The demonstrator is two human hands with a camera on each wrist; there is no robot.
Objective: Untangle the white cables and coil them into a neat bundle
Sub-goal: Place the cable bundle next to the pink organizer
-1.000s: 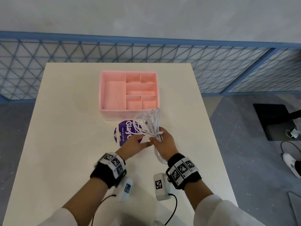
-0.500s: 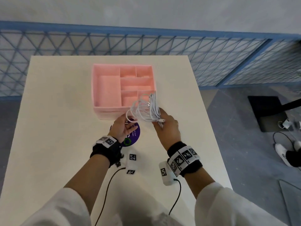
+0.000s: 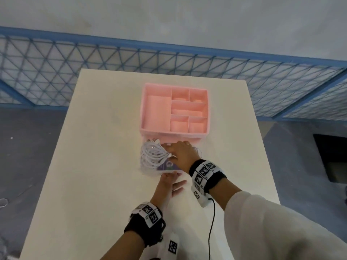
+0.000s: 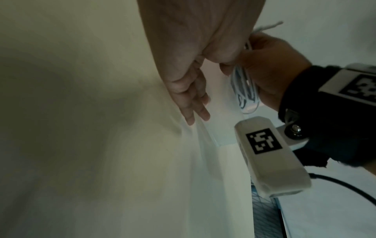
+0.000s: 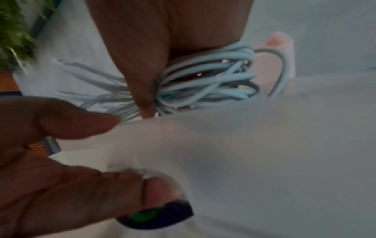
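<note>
The white cable bundle (image 3: 152, 158) is a loose coil lying low over a clear bag with a purple label (image 3: 169, 167), just in front of the pink organizer box (image 3: 142, 109). My right hand (image 3: 171, 152) grips the coil at its right side; in the right wrist view the thumb clamps the strands (image 5: 203, 77). My left hand (image 3: 170, 177) lies at the bag's near edge with fingers (image 4: 195, 103) straight on the surface. In the left wrist view the coil (image 4: 244, 90) hangs from the right hand. The purple label (image 5: 162, 215) shows under the left thumb.
The cream table (image 3: 93, 166) has bare surface on the left and near side. Its box has several compartments. A blue mesh fence (image 3: 56, 72) runs behind the table. A black wire (image 3: 212, 222) trails from the right wrist camera.
The right hand has brought the coil down and to the left, from mid-air onto the bag. The left hand has drawn back from the coil to the bag's near edge.
</note>
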